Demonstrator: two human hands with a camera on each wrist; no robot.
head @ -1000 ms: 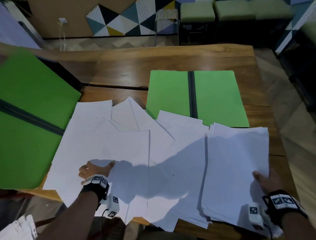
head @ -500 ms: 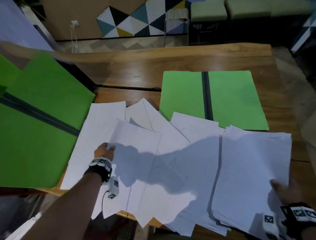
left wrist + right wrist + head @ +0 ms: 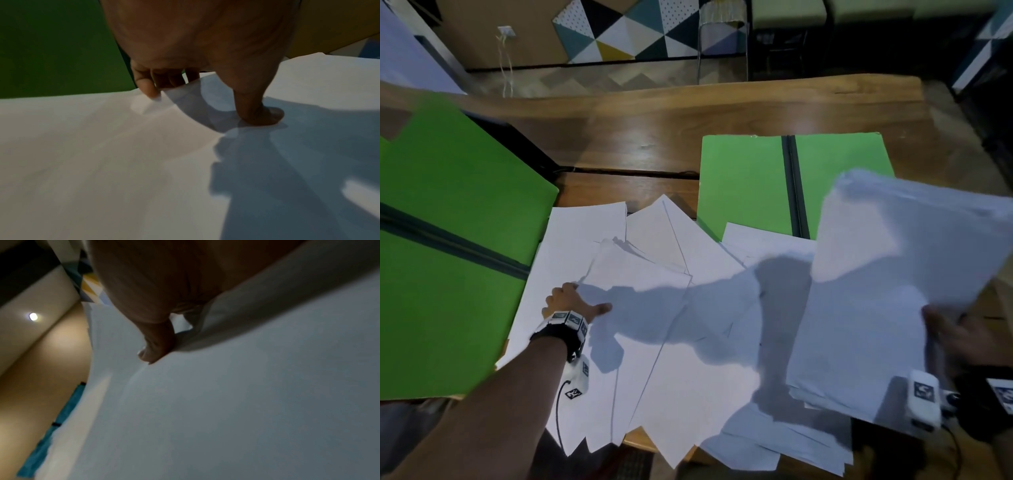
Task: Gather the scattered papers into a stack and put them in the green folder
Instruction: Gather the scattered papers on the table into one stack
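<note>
White papers lie fanned across the wooden table. In the left wrist view my left hand pinches the edge of a top sheet, fingers curled under it and thumb pressing on top; in the head view this hand is at the pile's left side. My right hand grips a thick paper stack by its near corner and holds it tilted above the table. The right wrist view shows the right hand with its thumb on the stack. An open green folder lies behind the papers.
A second open green folder covers the table's left end and overhangs its edge. Several sheets stick out over the near table edge. Stools and a patterned wall panel stand beyond the far edge.
My right hand has lifted its stack off the table and tilted it up. My left hand has slid forward along the sheets and taken hold of a sheet's edge.
</note>
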